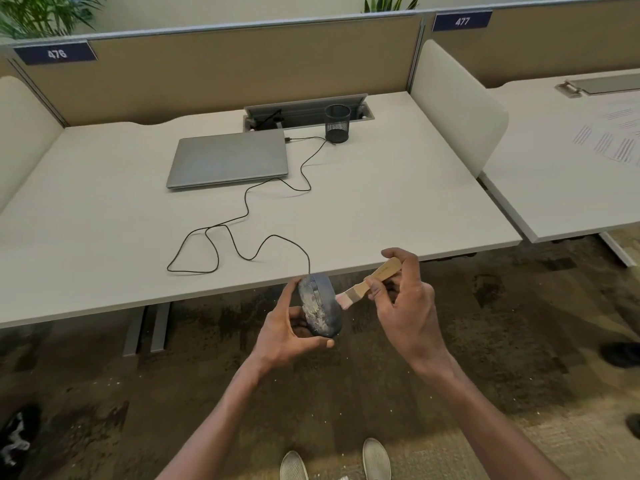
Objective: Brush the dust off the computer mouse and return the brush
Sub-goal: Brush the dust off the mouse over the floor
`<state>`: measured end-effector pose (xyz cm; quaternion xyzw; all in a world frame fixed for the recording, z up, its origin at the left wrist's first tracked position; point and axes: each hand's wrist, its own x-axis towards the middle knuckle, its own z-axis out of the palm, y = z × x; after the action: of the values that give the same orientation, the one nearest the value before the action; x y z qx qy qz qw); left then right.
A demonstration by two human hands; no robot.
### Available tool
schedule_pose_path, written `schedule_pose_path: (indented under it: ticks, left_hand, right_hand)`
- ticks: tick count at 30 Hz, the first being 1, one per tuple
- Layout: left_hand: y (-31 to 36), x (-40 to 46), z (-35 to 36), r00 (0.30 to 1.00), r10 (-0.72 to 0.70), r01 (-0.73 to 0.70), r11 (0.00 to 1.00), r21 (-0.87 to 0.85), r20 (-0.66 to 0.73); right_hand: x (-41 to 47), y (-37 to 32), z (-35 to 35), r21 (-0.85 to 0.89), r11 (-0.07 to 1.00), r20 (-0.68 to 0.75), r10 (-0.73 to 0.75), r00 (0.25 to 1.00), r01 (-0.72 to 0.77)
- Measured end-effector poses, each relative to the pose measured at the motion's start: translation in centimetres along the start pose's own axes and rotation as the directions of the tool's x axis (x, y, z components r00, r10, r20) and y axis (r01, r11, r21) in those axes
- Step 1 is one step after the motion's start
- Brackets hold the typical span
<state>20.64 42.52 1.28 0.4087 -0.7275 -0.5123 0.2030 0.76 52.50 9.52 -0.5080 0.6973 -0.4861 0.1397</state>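
While gripped in left hand [289,329], mouse [320,304]; brush [369,284], apparently touching, in right hand [405,306].

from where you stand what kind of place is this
Most likely an open-plan office: numbered desk dividers, a white desk with a closed laptop, and a mesh pen cup.

Dusty dark mouse [320,304] held upright, wooden brush [372,281] bristles seemingly touching

We count one mouse [320,304], one brush [369,284], one closed laptop [228,157], one mesh pen cup [337,123], two benches [104,209] [554,188], two number signs [55,53] [462,20], two shoes [293,466] [376,459].
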Motion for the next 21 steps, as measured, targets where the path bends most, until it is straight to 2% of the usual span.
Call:
schedule_pose_path:
  ticks: [8, 13, 18, 21]
  left_hand:
    - [0.22, 0.07, -0.22, 1.0, -0.007, 0.007, 1.0, -0.012, 0.002]
    - [0.24, 0.21, -0.23, 1.0, -0.017, 0.017, 1.0, 0.01, -0.011]
    - [0.31, 0.16, -0.29, 0.999, -0.036, 0.036, 0.999, 0.0, -0.006]
    - [0.47, 0.27, -0.37, 0.999, -0.033, 0.033, 0.999, 0.004, -0.017]
  right_hand:
    - [0.45, 0.61, 0.22, -0.056, 0.998, 0.0, 0.038, 0.999, -0.038]
    - [0.44, 0.36, 0.19, 0.005, 1.0, -0.004, 0.014, 1.0, -0.014]
    - [0.43, 0.72, 0.33, -0.042, 0.999, -0.008, 0.011, 1.0, -0.011]
    - [0.44, 0.93, 0.13, -0.005, 1.0, -0.011, -0.009, 1.0, 0.009]
